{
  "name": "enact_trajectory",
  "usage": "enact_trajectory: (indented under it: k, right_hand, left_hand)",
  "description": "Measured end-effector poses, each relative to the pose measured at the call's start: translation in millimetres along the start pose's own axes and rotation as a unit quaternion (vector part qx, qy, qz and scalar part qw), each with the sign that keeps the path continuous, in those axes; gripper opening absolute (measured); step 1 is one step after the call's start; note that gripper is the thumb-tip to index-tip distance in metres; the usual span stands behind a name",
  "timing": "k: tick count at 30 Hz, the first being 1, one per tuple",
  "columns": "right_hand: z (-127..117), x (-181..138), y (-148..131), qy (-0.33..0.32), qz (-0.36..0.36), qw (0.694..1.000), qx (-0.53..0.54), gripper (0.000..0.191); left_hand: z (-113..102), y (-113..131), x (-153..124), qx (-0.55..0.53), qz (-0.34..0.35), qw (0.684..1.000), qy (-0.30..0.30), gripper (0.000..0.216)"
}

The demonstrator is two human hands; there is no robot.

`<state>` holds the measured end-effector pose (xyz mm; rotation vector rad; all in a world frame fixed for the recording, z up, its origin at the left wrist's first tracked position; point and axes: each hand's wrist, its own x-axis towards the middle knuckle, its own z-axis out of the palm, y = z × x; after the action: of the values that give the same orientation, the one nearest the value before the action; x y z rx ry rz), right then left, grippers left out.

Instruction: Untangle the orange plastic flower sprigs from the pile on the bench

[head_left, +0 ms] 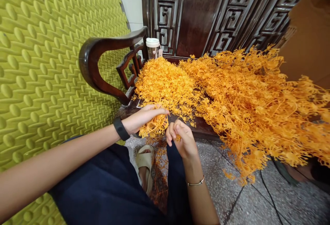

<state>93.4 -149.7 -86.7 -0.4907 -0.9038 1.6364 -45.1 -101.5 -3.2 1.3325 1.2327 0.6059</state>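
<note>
Bare forearm [64, 159] foremost; orange sprigs [155, 126] in left hand [143, 115].

Most of my left hand's [148, 115] fingers are hidden by the orange sprigs [156, 126] it holds. The orange bit [178, 138] in my right hand [183, 136] is too small to make out. At the seat's [202, 126] back left corner the pile [165, 80] hides the cup's [153, 48] base — and the big bundle [257, 101], overhanging the front edge, is cut off at right.
</note>
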Motion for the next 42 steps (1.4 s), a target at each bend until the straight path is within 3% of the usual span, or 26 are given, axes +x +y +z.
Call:
enact_trajectory:
  k: [7,13,17,24,31,37,42]
  right_hand:
    - [1,0,-2,0.028,-0.029,0.993,-0.110,0.019]
    - [-5,1,1,0.141,-0.059,0.948,-0.280,0.018]
    - [-5,2,1,0.126,-0.051,0.929,-0.344,0.017]
    - [-11,-1,-3,0.116,-0.022,0.937,-0.328,0.013]
    - [-27,-2,-7,0.120,-0.014,0.985,-0.120,0.006]
    - [-29,-3,-12,0.085,-0.009,0.970,-0.228,0.022]
    - [-25,-3,-14,0.064,-0.004,0.959,-0.275,0.026]
  left_hand:
    - [-3,-1,2,-0.026,0.014,0.999,-0.012,0.020]
    - [-2,-7,2,0.012,0.063,0.996,-0.058,0.028]
    - [-2,-12,4,0.027,0.085,0.991,-0.097,0.025]
    - [-7,-7,5,0.035,0.092,0.989,-0.110,0.018]
    - [-4,-6,3,0.138,0.093,0.976,-0.138,0.023]
    - [1,-6,1,0.188,0.146,0.960,-0.147,0.028]
    - [-2,-5,0,0.167,0.154,0.963,-0.146,0.024]
